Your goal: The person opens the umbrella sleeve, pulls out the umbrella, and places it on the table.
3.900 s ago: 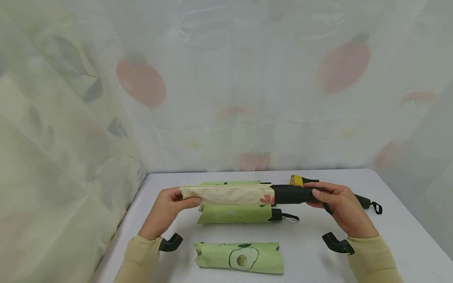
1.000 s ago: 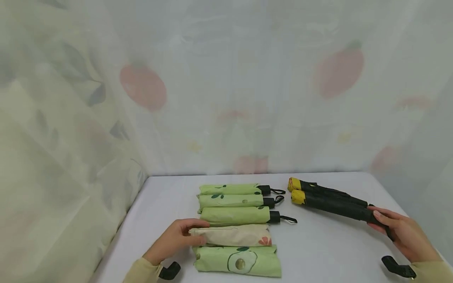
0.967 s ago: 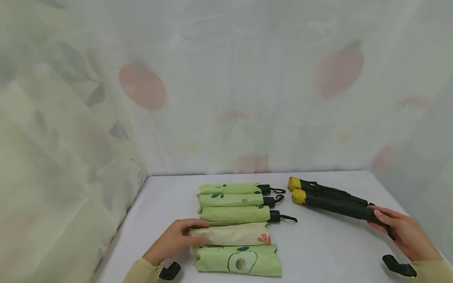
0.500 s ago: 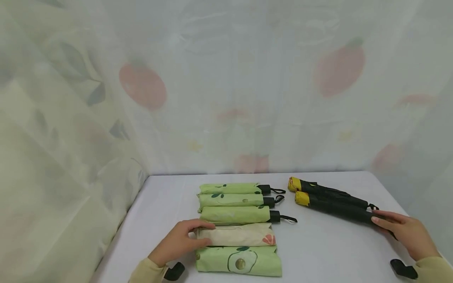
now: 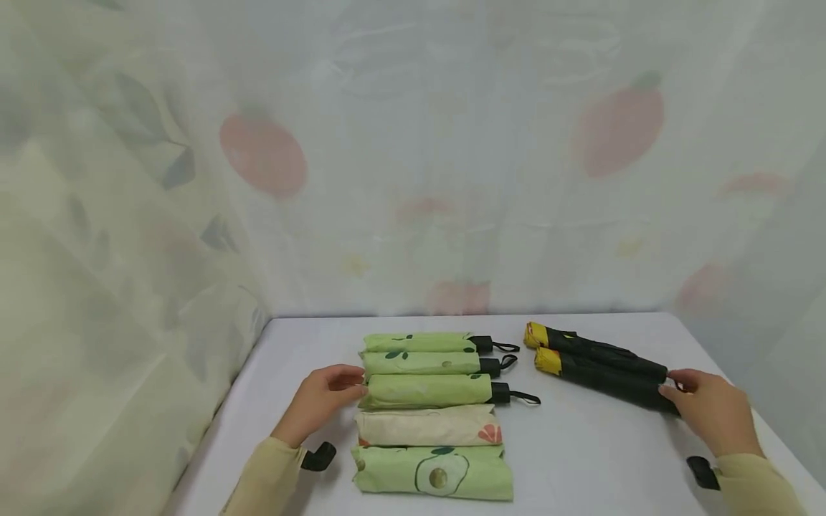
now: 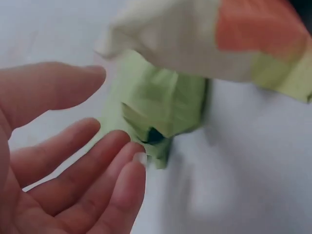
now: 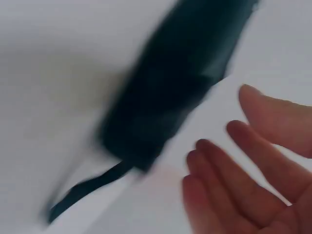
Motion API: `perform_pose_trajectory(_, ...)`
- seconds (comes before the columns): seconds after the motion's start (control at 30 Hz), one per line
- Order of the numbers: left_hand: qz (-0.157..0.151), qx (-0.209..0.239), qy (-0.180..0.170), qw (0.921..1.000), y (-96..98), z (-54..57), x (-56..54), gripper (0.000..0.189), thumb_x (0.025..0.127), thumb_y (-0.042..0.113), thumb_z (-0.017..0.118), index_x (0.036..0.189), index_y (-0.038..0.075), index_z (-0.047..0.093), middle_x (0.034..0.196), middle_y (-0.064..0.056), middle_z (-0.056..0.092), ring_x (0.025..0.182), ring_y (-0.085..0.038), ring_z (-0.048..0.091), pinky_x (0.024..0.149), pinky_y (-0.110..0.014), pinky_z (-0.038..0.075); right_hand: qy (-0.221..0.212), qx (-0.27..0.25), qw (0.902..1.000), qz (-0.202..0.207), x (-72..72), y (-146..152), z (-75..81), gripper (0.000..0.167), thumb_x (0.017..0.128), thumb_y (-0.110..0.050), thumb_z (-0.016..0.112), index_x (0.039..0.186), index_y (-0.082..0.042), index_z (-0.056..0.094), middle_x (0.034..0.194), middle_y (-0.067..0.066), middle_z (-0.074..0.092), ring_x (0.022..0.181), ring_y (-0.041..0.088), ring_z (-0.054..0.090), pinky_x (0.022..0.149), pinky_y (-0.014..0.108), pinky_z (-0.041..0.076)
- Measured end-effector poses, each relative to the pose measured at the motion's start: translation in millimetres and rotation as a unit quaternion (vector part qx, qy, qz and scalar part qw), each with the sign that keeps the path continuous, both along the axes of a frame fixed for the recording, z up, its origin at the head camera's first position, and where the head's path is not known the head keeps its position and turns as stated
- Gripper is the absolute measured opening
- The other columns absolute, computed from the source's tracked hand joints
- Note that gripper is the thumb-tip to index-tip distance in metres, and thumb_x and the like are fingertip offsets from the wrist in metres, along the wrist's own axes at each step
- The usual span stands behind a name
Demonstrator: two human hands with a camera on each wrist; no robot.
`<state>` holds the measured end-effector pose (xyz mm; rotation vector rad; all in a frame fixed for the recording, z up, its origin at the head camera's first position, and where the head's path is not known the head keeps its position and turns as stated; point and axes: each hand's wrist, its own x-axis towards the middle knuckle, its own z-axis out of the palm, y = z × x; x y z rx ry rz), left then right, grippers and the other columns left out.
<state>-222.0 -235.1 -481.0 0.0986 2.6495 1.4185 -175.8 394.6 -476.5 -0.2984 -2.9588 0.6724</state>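
My left hand point(image 5: 323, 401), fingers loosely bent, is at the left end of the third green umbrella point(image 5: 429, 390) in the head view. The left wrist view shows space between that hand point(image 6: 73, 161) and the cream umbrella sleeve point(image 6: 180, 39), which has a red print. In the head view this cream sleeve point(image 5: 426, 426) lies flat above a green avocado-print sleeve point(image 5: 445, 473). At the far right, my right hand point(image 5: 713, 412) is beside the handle end of the nearer black umbrella point(image 5: 606, 380). Its relaxed fingers point(image 7: 214, 180) are apart from a black umbrella point(image 7: 170, 83) with a strap.
Two more green umbrellas point(image 5: 419, 342) with black handles and loops lie at the back of the row. Behind the nearer black umbrella lies another black umbrella point(image 5: 600, 351) with a yellow end. Everything lies on a white table point(image 5: 581, 459) enclosed by patterned curtains point(image 5: 452, 143).
Earlier both hands held the cream sleeve and black umbrella in the air. Both now lie on the table. My left hand has left the sleeve and moved back; my right hand has released the umbrella.
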Motion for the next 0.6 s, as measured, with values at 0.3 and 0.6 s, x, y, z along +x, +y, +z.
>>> perform_pose_trajectory(0.3,-0.037,0.044,-0.05,0.9971,2.9,-10.7,-10.9,0.052,0.087,0.033,0.092,0.133,0.017,0.075,0.127,-0.007,0.076,0.111,-0.02,0.072,0.088,-0.037,0.06,0.079,-0.115,0.9862,0.09,-32.8,-126.9,8.3,0.033,0.099,-0.027,0.081,0.127,-0.009,0.078,0.118,0.013,0.082,0.108,0.035,0.078,0.092,0.055,0.061)
perform_pose_trajectory(0.6,-0.066,0.068,-0.089,0.9915,3.5,-9.2,-7.9,0.062,0.09,0.027,0.09,0.146,0.016,0.066,0.131,-0.021,0.069,0.092,-0.022,0.072,0.078,-0.037,0.061,-0.015,-0.168,0.9698,0.176,-43.4,-199.5,-11.0,0.03,0.093,-0.022,0.087,0.122,-0.016,0.08,0.113,0.0,0.08,0.103,0.019,0.074,0.086,0.042,0.063)
